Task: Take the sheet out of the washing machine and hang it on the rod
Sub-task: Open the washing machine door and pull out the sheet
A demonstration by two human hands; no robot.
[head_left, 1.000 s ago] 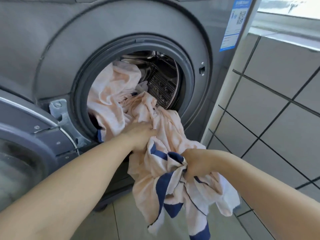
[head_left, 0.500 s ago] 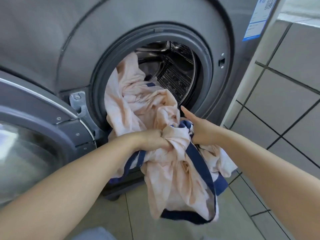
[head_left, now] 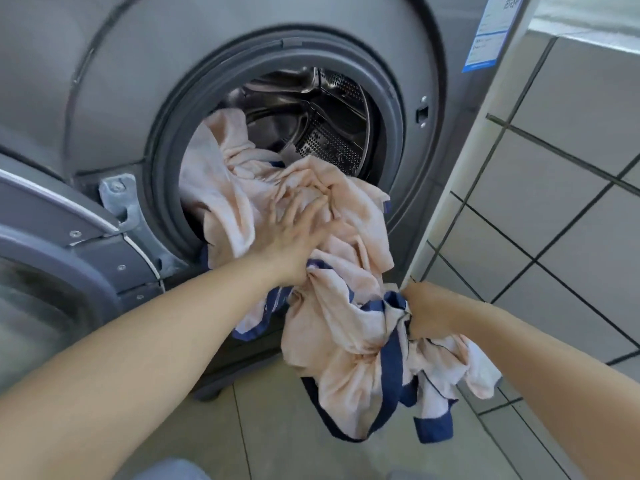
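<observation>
Hands first: the left hand (head_left: 294,237) lies flat with straight fingers on the sheet (head_left: 332,271) at the drum's mouth, while the right hand (head_left: 424,311) grips a bunched fold lower down, beside the blue border. About half the sheet hangs out of the washer (head_left: 104,81) toward the floor (head_left: 270,438); the rest sits inside the drum (head_left: 311,109). It looks soft, limp and likely damp-heavy, so gathered handfuls near the opening should hold better than a hem. Pale peach cloth, navy edging, heavily crumpled.
</observation>
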